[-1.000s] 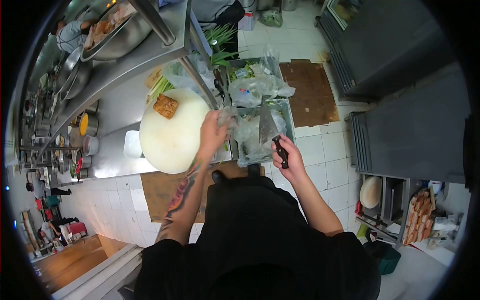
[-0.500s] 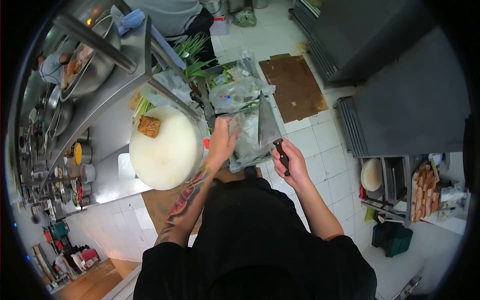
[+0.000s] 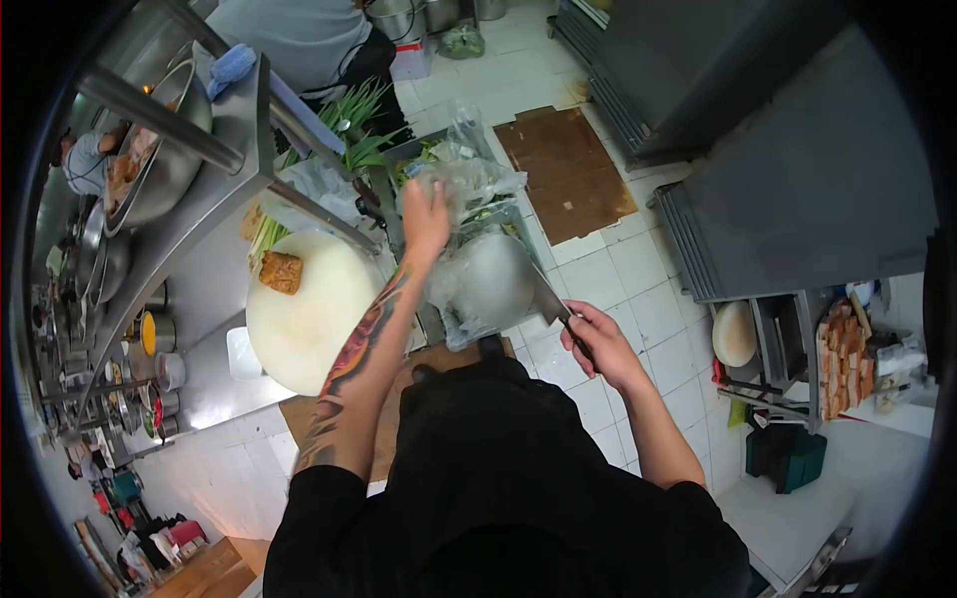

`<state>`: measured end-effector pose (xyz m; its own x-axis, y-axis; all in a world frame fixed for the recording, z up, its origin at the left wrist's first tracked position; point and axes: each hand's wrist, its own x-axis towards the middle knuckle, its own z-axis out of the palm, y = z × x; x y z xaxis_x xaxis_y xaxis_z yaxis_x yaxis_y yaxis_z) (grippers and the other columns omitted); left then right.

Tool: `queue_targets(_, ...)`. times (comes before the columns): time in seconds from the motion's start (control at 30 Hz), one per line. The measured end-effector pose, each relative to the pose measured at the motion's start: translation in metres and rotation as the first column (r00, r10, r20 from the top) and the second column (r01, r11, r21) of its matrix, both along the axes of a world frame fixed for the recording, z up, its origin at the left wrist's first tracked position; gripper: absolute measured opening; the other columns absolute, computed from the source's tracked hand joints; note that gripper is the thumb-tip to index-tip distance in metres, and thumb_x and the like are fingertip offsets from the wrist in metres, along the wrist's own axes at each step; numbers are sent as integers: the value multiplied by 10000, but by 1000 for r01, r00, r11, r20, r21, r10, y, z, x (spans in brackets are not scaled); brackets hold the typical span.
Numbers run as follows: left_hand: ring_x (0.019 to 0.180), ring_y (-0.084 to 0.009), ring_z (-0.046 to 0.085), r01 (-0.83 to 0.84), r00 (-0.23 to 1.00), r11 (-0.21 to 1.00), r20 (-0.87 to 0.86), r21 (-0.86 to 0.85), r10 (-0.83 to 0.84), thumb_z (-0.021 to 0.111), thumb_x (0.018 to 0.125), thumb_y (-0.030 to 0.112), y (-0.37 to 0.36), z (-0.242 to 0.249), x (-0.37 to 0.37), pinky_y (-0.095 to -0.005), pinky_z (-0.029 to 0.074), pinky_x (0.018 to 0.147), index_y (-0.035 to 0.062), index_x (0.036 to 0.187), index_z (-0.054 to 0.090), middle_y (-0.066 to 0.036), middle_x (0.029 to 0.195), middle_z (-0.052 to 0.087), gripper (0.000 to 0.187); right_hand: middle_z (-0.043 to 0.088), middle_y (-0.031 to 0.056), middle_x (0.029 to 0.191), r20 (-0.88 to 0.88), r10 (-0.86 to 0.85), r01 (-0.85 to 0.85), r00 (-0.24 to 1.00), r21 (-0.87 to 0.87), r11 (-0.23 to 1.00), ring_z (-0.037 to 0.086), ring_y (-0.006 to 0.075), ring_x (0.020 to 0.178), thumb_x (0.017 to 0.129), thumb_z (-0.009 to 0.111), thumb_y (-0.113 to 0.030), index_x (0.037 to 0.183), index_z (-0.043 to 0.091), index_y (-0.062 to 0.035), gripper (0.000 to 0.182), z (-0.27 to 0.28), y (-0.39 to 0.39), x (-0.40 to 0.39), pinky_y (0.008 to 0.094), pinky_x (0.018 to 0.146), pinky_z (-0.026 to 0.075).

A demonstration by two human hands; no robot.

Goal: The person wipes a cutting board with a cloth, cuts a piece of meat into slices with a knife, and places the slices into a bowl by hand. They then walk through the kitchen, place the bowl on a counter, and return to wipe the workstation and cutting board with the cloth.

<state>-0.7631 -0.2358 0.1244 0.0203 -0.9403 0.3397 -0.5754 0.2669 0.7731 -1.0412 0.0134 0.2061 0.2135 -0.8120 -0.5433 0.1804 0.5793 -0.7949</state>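
Observation:
My right hand (image 3: 600, 344) is closed round the dark handle of a cleaver (image 3: 548, 302), whose blade points up and left over the plastic bags. My left hand (image 3: 427, 214) reaches to the clear plastic bags (image 3: 478, 179) at the upper middle; its fingers are bent, and what they grip is hidden. A blurred, rounded pale shape (image 3: 496, 279) lies between my hands, too smeared to make out. To the left, a brown block of food (image 3: 281, 272) rests on a round white chopping board (image 3: 314, 324). Leafy greens show among the bags.
A steel shelf (image 3: 234, 120) with a bowl of meat (image 3: 164, 149) overhangs the left side. Green stalks (image 3: 364, 125) lie near a person in grey (image 3: 289, 45) at the top. A white tray (image 3: 242, 354) sits beside the board. Grey cabinets (image 3: 797, 199) stand right.
My left hand has moved up and left, further over the bags. The cleaver has tilted to the left and dropped lower. The whole view has shifted slightly.

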Motion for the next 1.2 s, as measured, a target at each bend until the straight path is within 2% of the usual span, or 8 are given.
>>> queue_targets(0.03, 1067, -488, 611, 10, 1000, 1000, -2, 1, -10, 614, 1002, 196, -2, -8, 11, -527, 499, 921, 15, 1192, 580, -269, 1166, 621, 264, 639, 86, 801, -2, -10, 10, 1000, 1, 1000, 566, 191, 515, 1088, 514, -189, 1504, 396, -30, 461, -9, 1, -1, 330, 441, 440)
queue_targets(0.1, 1100, -479, 602, 51, 946, 993, 313, 108, -83, 648, 974, 179, 9, -19, 33, -510, 491, 960, 18, 1165, 592, -275, 1170, 620, 256, 690, 160, 854, -763, -205, -255, 613, -436, 863, 657, 292, 603, 989, 659, -169, 1282, 511, -42, 352, -30, 9, 5, 396, 560, 500)
queue_targets(0.23, 1145, -469, 601, -5, 987, 992, 157, 125, -15, 675, 870, 61, 33, 15, 34, -503, 506, 982, 25, 1191, 601, -265, 1191, 616, 332, 696, 145, 813, -861, -178, -301, 476, -350, 887, 688, 370, 718, 867, 762, -164, 962, 548, -73, 251, -20, -1, 8, 450, 650, 518)
queue_targets(0.3, 1187, -456, 606, 393, 911, 912, 191, -121, -367, 661, 766, -35, 63, 42, 23, -482, 529, 992, 73, 1274, 619, -227, 1245, 598, 521, 680, 134, 792, -868, -195, -350, 457, -376, 858, 677, 373, 710, 851, 768, -159, 887, 535, -77, 250, -19, -5, 10, 461, 640, 511)
queue_targets(0.53, 1145, -412, 652, 713, 681, 699, 179, 58, -710, 624, 726, -106, 136, 62, -19, -483, 572, 930, 141, 1258, 702, -174, 1301, 567, 592, 633, 114, 789, -826, -177, -557, 536, -503, 661, 657, 381, 711, 809, 768, -143, 764, 520, -78, 261, -8, -25, 45, 497, 618, 504)
queue_targets(0.73, 1106, -433, 653, 341, 865, 918, 314, 202, -391, 586, 732, -119, 91, 8, -36, -471, 561, 909, 146, 1267, 711, -153, 1211, 614, 609, 652, 112, 804, -870, -178, -637, 460, -463, 617, 668, 377, 700, 802, 759, -141, 774, 573, -83, 197, -23, -19, 54, 492, 606, 518)
queue_targets(1.03, 1101, -445, 655, 520, 844, 854, 145, 8, -516, 638, 733, -58, 149, 23, -22, -507, 586, 876, 190, 1314, 688, -181, 1300, 571, 634, 598, 98, 763, -869, -232, -589, 438, -472, 656, 634, 366, 699, 810, 767, -131, 746, 528, -89, 251, -8, -19, 47, 478, 602, 488)
queue_targets(1.2, 1049, -456, 659, 267, 947, 960, 163, 80, -276, 653, 751, -50, 89, -35, -17, -531, 574, 860, 151, 1265, 688, -188, 1285, 579, 553, 601, 108, 779, -861, -281, -560, 423, -492, 667, 636, 370, 695, 800, 756, -138, 750, 550, -89, 217, -23, 8, 5, 470, 598, 501)
